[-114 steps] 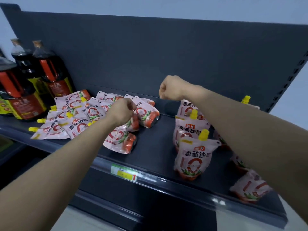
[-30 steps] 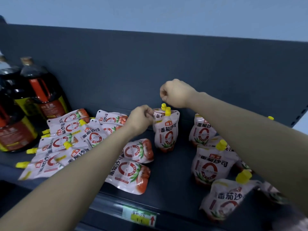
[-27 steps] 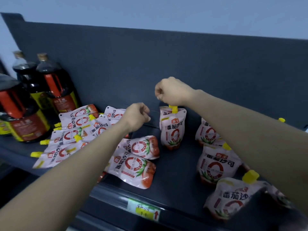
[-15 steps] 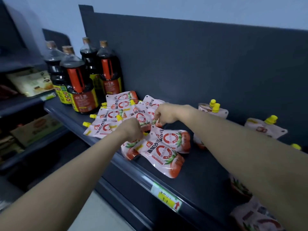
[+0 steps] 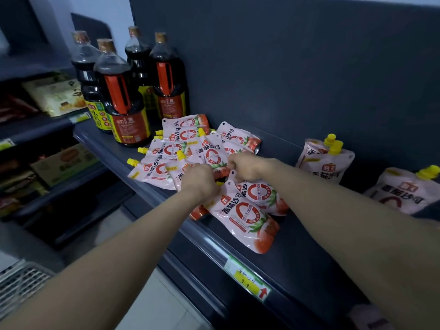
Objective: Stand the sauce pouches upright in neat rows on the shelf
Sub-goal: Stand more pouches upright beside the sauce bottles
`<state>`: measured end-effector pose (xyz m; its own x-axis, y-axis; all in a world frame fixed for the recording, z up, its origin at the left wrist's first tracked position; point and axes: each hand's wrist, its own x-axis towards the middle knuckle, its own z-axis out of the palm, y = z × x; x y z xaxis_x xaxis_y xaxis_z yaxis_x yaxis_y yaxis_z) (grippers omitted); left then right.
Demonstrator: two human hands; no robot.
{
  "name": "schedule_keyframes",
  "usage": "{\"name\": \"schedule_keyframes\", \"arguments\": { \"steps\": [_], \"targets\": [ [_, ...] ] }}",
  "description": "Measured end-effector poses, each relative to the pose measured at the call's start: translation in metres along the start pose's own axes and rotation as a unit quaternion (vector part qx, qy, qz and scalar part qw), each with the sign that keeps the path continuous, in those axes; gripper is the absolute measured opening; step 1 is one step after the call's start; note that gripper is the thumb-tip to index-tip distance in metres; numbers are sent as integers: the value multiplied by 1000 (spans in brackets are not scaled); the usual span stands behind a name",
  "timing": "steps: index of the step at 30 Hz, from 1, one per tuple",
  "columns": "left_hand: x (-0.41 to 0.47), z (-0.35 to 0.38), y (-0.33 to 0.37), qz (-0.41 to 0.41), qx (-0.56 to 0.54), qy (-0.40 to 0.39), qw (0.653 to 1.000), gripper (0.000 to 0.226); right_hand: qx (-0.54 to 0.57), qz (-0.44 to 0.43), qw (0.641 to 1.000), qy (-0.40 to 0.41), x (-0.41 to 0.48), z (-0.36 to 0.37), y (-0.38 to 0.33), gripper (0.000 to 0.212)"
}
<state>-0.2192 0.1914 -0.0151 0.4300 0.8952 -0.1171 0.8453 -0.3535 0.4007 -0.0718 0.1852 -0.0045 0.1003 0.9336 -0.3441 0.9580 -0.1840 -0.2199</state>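
Stock condition: loose pouches (image 5: 171, 148) lie flat in an overlapping heap on the shelf (image 5: 309, 253), beside the bottles (image 5: 126, 103). Upright pouches (image 5: 326, 160) stand well apart, near the back panel. Right hand (image 5: 242, 166) has its fingers curled, pinching the edge of one pouch in the heap. Left hand (image 5: 200, 183) is curled over the top of the front pouch (image 5: 242, 220); its grip is hidden and cannot be confirmed. Assessment: pouches look light, soft-sided and slick, likely to sag or slide. Recommended hold is the stiff spout or top seam, setting the base down squarely.
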Motion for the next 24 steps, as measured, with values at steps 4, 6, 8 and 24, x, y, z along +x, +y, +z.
{"name": "schedule_keyframes", "arguments": {
  "steps": [4,6,8,24],
  "targets": [
    [-1,-9,0,17,22,-44,999,40,-7,-17,1000,17,4,-4,2,24],
    [-4,-17,3,29,2,-64,998,41,-2,-15,1000,23,0,-14,0,18],
    [-7,-25,8,48,-20,-80,995,40,-14,-7,999,32,-7,-26,0,21],
    [-25,-48,80,258,-114,-51,958,29,-86,167,977,98,-134,-81,43,17]
  ]
}}
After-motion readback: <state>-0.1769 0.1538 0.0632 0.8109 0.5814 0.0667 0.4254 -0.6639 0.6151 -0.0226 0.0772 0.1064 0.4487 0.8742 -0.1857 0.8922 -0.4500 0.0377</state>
